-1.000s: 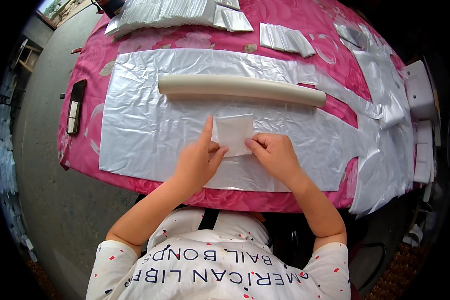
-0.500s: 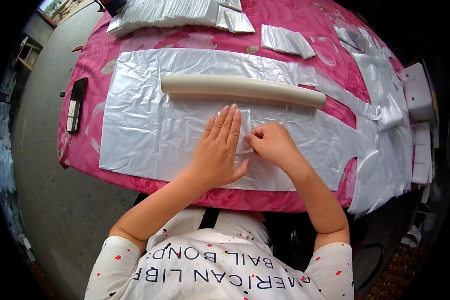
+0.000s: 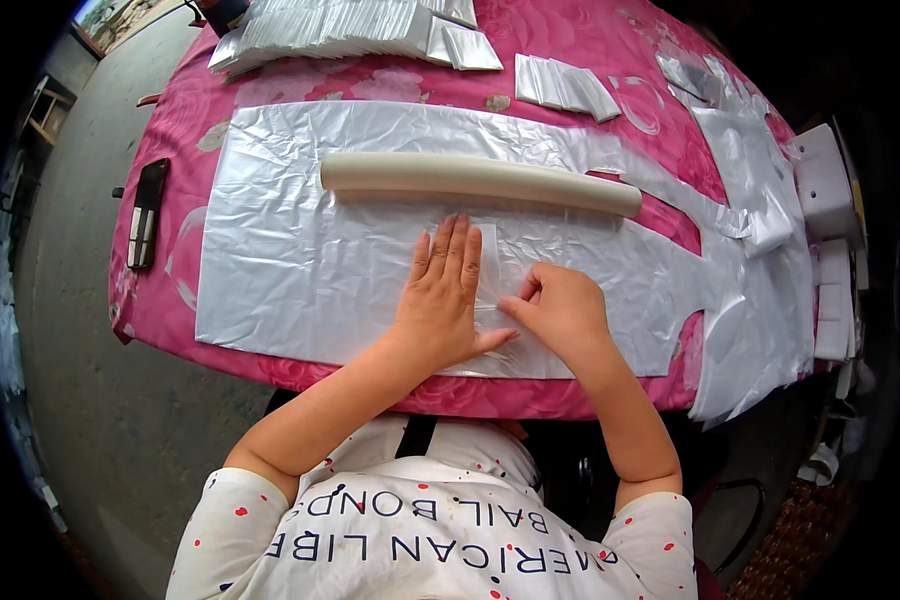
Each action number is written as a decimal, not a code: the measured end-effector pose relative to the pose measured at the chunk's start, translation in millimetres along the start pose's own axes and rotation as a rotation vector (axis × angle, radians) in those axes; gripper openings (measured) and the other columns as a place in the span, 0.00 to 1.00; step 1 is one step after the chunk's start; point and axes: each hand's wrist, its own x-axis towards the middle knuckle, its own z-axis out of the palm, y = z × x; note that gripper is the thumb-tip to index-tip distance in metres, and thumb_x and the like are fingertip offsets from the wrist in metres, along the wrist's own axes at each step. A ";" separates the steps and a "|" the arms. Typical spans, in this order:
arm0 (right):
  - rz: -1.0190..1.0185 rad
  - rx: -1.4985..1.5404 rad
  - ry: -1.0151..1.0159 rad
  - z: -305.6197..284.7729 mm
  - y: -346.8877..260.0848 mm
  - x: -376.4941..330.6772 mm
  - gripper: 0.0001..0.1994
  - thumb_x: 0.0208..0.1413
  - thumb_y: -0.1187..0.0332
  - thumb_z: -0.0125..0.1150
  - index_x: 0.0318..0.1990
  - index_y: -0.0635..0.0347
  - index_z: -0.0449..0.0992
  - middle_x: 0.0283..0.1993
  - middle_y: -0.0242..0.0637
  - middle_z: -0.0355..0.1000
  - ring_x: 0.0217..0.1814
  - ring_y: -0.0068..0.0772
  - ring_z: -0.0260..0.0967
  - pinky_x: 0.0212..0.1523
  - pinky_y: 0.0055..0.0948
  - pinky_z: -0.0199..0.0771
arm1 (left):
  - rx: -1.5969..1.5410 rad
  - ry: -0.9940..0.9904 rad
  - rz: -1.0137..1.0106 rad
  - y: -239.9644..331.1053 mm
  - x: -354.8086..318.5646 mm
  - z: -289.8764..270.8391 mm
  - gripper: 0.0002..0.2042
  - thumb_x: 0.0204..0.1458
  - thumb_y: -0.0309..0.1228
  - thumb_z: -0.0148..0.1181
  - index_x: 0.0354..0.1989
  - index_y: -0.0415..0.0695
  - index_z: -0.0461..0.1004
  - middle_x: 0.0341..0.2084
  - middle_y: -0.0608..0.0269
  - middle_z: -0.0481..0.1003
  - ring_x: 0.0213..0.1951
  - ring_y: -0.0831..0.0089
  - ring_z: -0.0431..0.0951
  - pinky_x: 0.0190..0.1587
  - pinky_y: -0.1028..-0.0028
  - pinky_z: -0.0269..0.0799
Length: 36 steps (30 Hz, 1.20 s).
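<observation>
A stack of large, silvery-white plastic bags [image 3: 270, 235] lies flat across the table, its cut handle ends toward the right. My left hand [image 3: 438, 300] rests palm down with its fingers stretched out, pressing a small folded plastic piece [image 3: 487, 255] onto the stack; the palm hides much of this piece. Just to the right, my right hand [image 3: 560, 312] is closed in a pinch at the lower right edge of the folded plastic piece. Beyond both hands a long cream-coloured tube [image 3: 480, 187] lies across the bags.
Many folded plastic bags [image 3: 335, 28] stand in a row at the far left, and a smaller group [image 3: 565, 85] lies far right. A black phone-like object [image 3: 147, 215] is at the table's left edge. Loose plastic [image 3: 760, 260] covers the right end of the pink flowered tablecloth [image 3: 270, 368].
My right hand has moved slightly down and to the right, its pinch now lower along the folded piece. The left hand stays flat, its thumb stretched farther right.
</observation>
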 end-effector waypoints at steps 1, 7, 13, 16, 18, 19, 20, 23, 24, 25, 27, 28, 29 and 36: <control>0.000 0.019 -0.002 -3.0 3.8 -3.6 0.11 0.38 0.62 0.66 0.23 0.59 0.73 0.22 0.37 0.72 0.25 0.37 0.71 0.27 0.33 0.68 | 0.008 -0.002 0.010 -0.7 -0.9 -1.3 0.56 0.36 0.62 0.58 0.63 0.29 0.40 0.63 0.38 0.45 0.66 0.48 0.41 0.65 0.53 0.31; 0.002 0.309 -0.062 -6.6 21.9 -27.5 0.08 0.43 0.70 0.64 0.29 0.65 0.75 0.22 0.33 0.71 0.23 0.18 0.65 0.26 0.20 0.66 | 0.030 -0.335 0.286 0.6 -48.4 -34.9 0.51 0.37 0.57 0.60 0.63 0.34 0.46 0.64 0.43 0.46 0.66 0.50 0.43 0.65 0.54 0.36; -0.263 0.352 -0.084 12.1 16.2 -41.4 0.13 0.43 0.64 0.66 0.33 0.63 0.76 0.30 0.36 0.74 0.31 0.32 0.70 0.35 0.28 0.69 | 0.153 -0.307 0.456 -38.3 -118.8 -56.3 0.33 0.48 0.39 0.56 0.61 0.38 0.55 0.65 0.40 0.41 0.66 0.47 0.43 0.65 0.57 0.40; -0.637 0.422 -0.034 22.9 -9.2 -41.0 0.14 0.41 0.69 0.67 0.37 0.62 0.76 0.39 0.37 0.73 0.43 0.37 0.67 0.44 0.31 0.67 | -0.713 -0.223 0.052 -23.3 -131.5 -70.3 0.26 0.50 0.28 0.50 0.61 0.44 0.59 0.65 0.35 0.33 0.66 0.41 0.39 0.63 0.56 0.43; -0.701 0.629 -0.169 31.8 -22.0 -41.9 0.15 0.40 0.68 0.67 0.38 0.60 0.77 0.40 0.36 0.72 0.44 0.37 0.66 0.46 0.32 0.65 | -0.871 -0.154 0.057 -11.6 -125.9 -76.0 0.26 0.48 0.21 0.46 0.60 0.45 0.62 0.65 0.38 0.29 0.65 0.38 0.39 0.63 0.52 0.42; -0.746 0.718 -0.232 32.3 -26.3 -39.5 0.15 0.40 0.68 0.68 0.39 0.59 0.77 0.41 0.36 0.72 0.45 0.37 0.65 0.47 0.33 0.64 | -0.904 -0.113 0.096 -9.3 -120.8 -75.3 0.26 0.47 0.19 0.46 0.59 0.45 0.64 0.65 0.39 0.28 0.65 0.37 0.39 0.63 0.50 0.42; -0.754 0.736 -0.326 34.5 -26.0 -38.7 0.14 0.40 0.69 0.68 0.38 0.57 0.77 0.40 0.35 0.72 0.44 0.37 0.65 0.46 0.33 0.64 | -0.936 -0.107 0.071 -6.4 -116.9 -74.2 0.25 0.47 0.18 0.44 0.57 0.45 0.66 0.65 0.39 0.28 0.65 0.36 0.39 0.62 0.49 0.42; -0.804 0.748 -0.260 35.2 -20.4 -22.2 0.11 0.40 0.74 0.67 0.34 0.53 0.79 0.36 0.30 0.72 0.41 0.33 0.66 0.43 0.30 0.64 | -0.838 -0.011 0.198 -10.7 -101.1 -68.8 0.30 0.48 0.28 0.56 0.62 0.42 0.56 0.64 0.34 0.29 0.64 0.37 0.42 0.62 0.50 0.45; -0.785 0.725 -0.133 27.9 -18.7 -18.7 0.10 0.40 0.75 0.66 0.33 0.54 0.79 0.35 0.29 0.72 0.40 0.32 0.66 0.43 0.30 0.65 | -0.730 0.037 0.180 -11.5 -98.4 -68.9 0.33 0.47 0.30 0.58 0.63 0.42 0.53 0.64 0.32 0.29 0.64 0.38 0.43 0.62 0.50 0.46; -0.767 0.701 -0.009 20.4 -16.8 -14.7 0.10 0.40 0.77 0.65 0.32 0.54 0.79 0.34 0.28 0.72 0.40 0.31 0.66 0.42 0.29 0.65 | -0.623 0.086 0.157 -12.2 -93.7 -70.7 0.35 0.47 0.33 0.60 0.64 0.42 0.50 0.63 0.31 0.30 0.64 0.38 0.45 0.62 0.50 0.47; -0.746 0.614 0.360 4.1 1.7 14.4 0.09 0.40 0.76 0.66 0.32 0.55 0.79 0.32 0.30 0.70 0.37 0.31 0.66 0.39 0.27 0.65 | -0.533 0.154 0.101 -13.8 -84.1 -72.5 0.34 0.45 0.28 0.60 0.62 0.43 0.53 0.64 0.33 0.32 0.63 0.40 0.49 0.59 0.52 0.53; -0.690 0.600 0.529 -9.1 12.1 30.8 0.08 0.41 0.75 0.65 0.31 0.55 0.79 0.30 0.32 0.71 0.35 0.35 0.65 0.39 0.31 0.65 | -0.496 0.151 0.069 -18.6 -86.0 -72.2 0.34 0.44 0.26 0.60 0.62 0.43 0.54 0.64 0.34 0.32 0.63 0.41 0.50 0.59 0.52 0.55; -0.638 0.476 0.682 -26.4 26.8 50.2 0.07 0.40 0.75 0.66 0.30 0.55 0.78 0.29 0.33 0.71 0.35 0.36 0.66 0.38 0.32 0.65 | -0.460 0.147 0.035 -21.1 -86.6 -70.9 0.33 0.44 0.25 0.60 0.61 0.44 0.54 0.64 0.35 0.33 0.63 0.41 0.50 0.58 0.53 0.56; -0.488 -0.220 1.249 -144.0 101.4 189.0 0.07 0.36 0.72 0.65 0.27 0.53 0.77 0.28 0.34 0.71 0.35 0.39 0.66 0.41 0.37 0.63 | -0.325 0.102 0.084 -15.3 -83.5 -61.6 0.25 0.40 0.24 0.60 0.52 0.42 0.67 0.63 0.35 0.43 0.61 0.41 0.54 0.57 0.55 0.59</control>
